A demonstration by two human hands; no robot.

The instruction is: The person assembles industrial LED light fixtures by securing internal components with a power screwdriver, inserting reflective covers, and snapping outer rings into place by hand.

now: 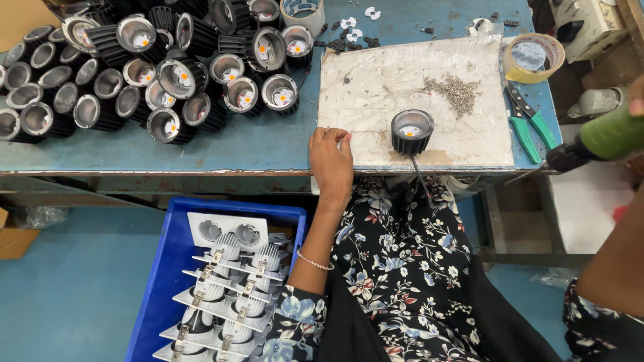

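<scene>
My left hand [331, 161] rests at the front edge of the blue workbench, its fingers curled against the left edge of a worn white work board [376, 94]; whether it pinches something small is not visible. One black finned downlight housing [412, 131] stands upright on the board, a thin wire trailing off the front edge. A heap of small screws [456, 91] lies further back on the board. At the right edge, my right hand [636, 100] grips a green powered screwdriver [600, 139], held off the bench to the right; only a fingertip shows.
Several black downlight housings [154, 74] are piled on the left of the bench. A blue crate [168, 261] below holds stacked white fittings. Tape rolls [533, 57], green-handled pliers [533, 121] and small black and white parts [352, 33] lie at the back and right.
</scene>
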